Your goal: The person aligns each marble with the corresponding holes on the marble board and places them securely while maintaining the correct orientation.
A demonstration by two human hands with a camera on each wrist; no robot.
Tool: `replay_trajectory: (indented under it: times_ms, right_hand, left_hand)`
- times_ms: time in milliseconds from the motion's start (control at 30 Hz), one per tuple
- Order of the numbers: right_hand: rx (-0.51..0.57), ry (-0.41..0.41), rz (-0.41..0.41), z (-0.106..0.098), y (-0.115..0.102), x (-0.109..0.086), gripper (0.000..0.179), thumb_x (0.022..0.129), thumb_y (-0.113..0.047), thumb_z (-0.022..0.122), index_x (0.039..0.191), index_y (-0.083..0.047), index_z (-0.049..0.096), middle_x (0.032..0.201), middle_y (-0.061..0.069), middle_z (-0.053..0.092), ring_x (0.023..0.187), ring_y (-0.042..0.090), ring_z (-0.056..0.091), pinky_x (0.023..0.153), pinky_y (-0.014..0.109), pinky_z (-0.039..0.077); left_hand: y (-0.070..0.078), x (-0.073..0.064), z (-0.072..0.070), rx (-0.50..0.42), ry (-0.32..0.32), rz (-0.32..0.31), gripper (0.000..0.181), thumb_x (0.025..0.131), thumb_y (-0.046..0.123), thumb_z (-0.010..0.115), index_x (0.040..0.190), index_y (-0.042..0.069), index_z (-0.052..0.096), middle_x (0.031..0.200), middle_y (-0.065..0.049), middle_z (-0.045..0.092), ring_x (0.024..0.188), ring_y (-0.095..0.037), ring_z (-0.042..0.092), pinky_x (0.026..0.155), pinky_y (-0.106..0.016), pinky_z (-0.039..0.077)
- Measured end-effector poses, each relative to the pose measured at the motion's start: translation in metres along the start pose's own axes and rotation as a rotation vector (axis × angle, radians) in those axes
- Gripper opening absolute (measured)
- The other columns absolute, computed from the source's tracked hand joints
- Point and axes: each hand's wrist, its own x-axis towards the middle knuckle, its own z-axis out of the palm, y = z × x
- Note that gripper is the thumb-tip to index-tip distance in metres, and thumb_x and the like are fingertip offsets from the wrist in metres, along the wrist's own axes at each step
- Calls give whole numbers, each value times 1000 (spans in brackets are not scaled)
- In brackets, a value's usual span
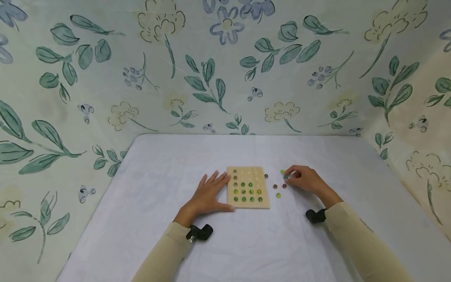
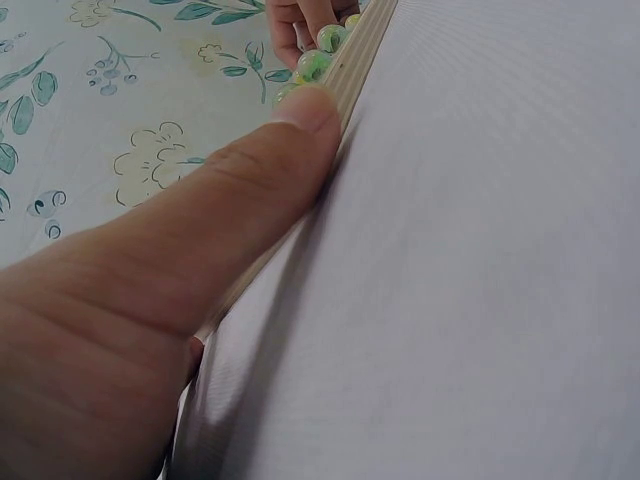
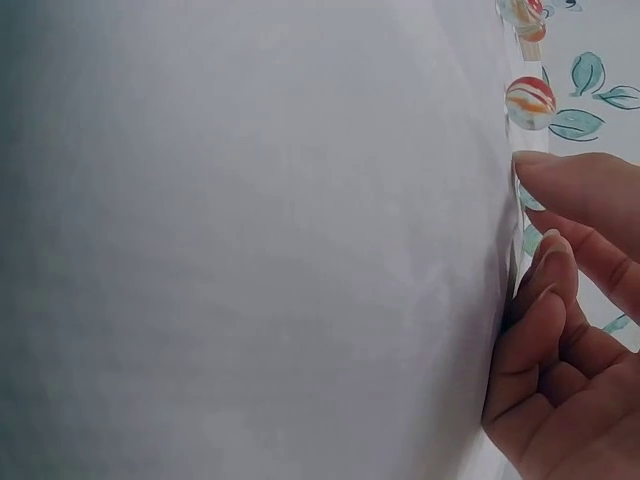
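A pale wooden board (image 1: 266,203) lies on the white cloth with glass marbles seated in its hollows. Green and yellow-green marbles (image 1: 251,192) fill its front rows, and clearer ones (image 1: 235,178) run up the left column. My left hand (image 1: 206,197) rests at the board's left side, fingers spread, its thumb along the front edge. Right of the board, my right hand (image 1: 305,180) pinches a green marble (image 1: 285,177) between thumb and forefinger, low over the cloth. The right wrist view shows its other fingers curled in; the pinched marble is hardly visible there.
Several loose marbles lie between board and right hand: reddish ones (image 1: 275,186), a dark one (image 1: 266,176) beside the board's edge, and yellow-green ones (image 1: 278,195). A red-striped marble (image 3: 530,102) stands near the right thumb. Floral fabric (image 1: 225,78) hangs behind the table.
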Motion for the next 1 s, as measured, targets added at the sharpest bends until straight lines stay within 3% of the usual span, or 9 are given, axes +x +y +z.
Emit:
replay_trajectory:
  times_ms: [1000]
  right_hand:
    - [-8, -2, 22, 1, 0, 2, 19, 88, -19, 70, 105, -12, 67, 80, 5, 58, 74, 22, 49, 62, 31, 41]
  left_hand:
    - [-3, 2, 4, 9, -2, -11, 110, 69, 76, 66, 155, 22, 23, 160, 4, 18, 148, -22, 5, 117, -49, -3]
